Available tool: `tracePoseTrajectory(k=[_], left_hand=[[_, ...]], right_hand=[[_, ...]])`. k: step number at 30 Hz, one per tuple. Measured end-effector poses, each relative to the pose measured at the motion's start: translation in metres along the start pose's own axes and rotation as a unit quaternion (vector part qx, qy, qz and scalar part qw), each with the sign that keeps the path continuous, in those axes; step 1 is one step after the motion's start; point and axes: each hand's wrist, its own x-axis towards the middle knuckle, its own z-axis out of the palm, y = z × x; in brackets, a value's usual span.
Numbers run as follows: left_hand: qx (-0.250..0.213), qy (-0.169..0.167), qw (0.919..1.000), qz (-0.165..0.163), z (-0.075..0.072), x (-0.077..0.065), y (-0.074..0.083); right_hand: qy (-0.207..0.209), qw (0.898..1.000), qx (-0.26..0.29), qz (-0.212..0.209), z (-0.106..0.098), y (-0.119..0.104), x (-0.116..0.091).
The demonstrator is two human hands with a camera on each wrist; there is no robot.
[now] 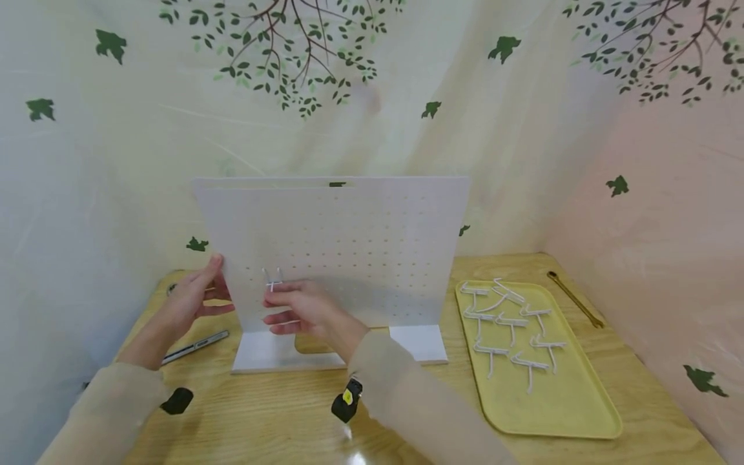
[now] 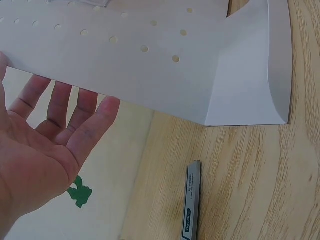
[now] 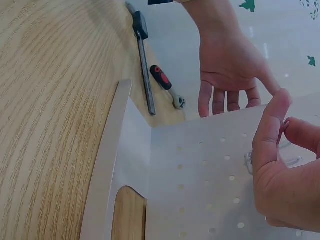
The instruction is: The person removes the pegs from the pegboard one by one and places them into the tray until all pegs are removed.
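A white pegboard [image 1: 360, 232] stands upright on a white base, with rows of small holes across its face. My left hand [image 1: 192, 300] holds its left edge; in the left wrist view the fingers [image 2: 59, 102] reach behind the board. At the lower left of the board's face, my right hand [image 1: 308, 313] pinches a white pegboard hook [image 1: 273, 285] between thumb and fingers. The hook lies close against the board, its two prongs pointing up in the head view. Whether it sits in the holes I cannot tell. In the right wrist view, fingers partly hide the hook [image 3: 248, 162].
Several more white hooks [image 1: 530, 363] lie on a yellow tray [image 1: 552, 416] at the right. A brass-coloured wrench [image 1: 575, 299] lies beyond it. Left of the board is a grey utility knife [image 1: 196, 347]; a tool with a black and red handle [image 3: 160, 77] lies near it.
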Motion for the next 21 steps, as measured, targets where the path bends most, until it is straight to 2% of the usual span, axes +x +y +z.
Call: tracePoseTrajectory(k=[11, 21], left_hand=[[0.018, 0.002, 0.9998, 0.001, 0.0008, 0.0007, 0.0006], [0.015, 0.003, 0.9999, -0.002, -0.0005, -0.0008, 0.0033]], right_hand=[[0.003, 1.000, 0.011, 0.007, -0.0006, 0.0008, 0.0022], [0.002, 1.000, 0.026, 0.013, -0.0010, -0.0006, 0.0028]])
